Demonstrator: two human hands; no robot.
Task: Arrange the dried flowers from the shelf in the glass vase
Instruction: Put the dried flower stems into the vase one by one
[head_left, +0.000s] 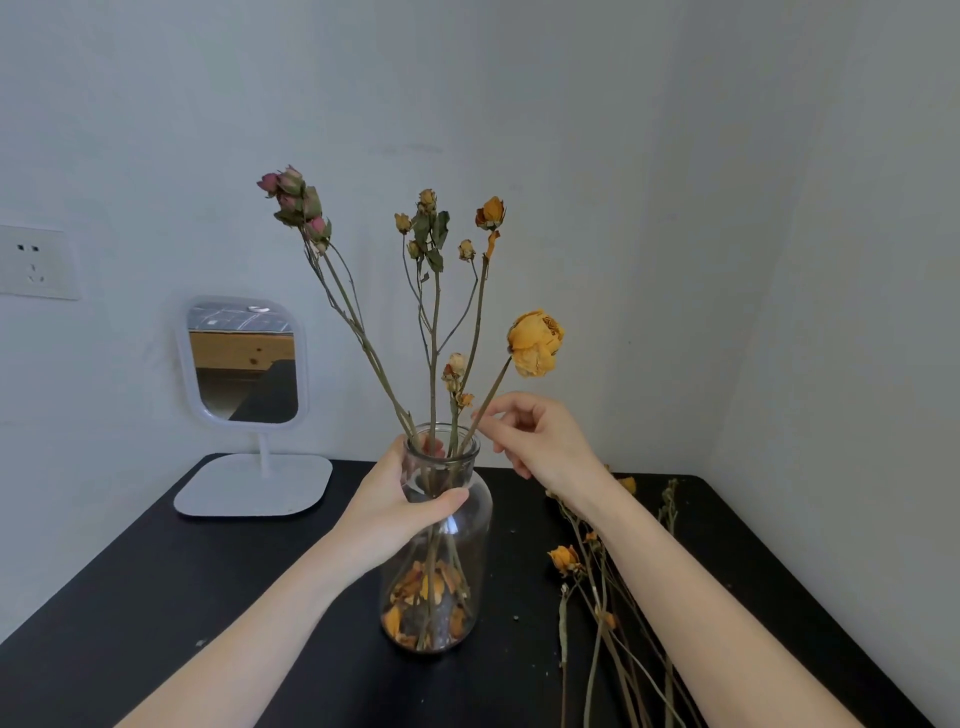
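Here the left hand (400, 499) grips the flower-filled glass vase (480, 525), right hand (540, 436) pinching one stem (496, 387).

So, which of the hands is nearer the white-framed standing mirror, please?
Left. The left hand grips the clear glass vase right of the white-framed standing mirror; the right hand is beyond the vase.
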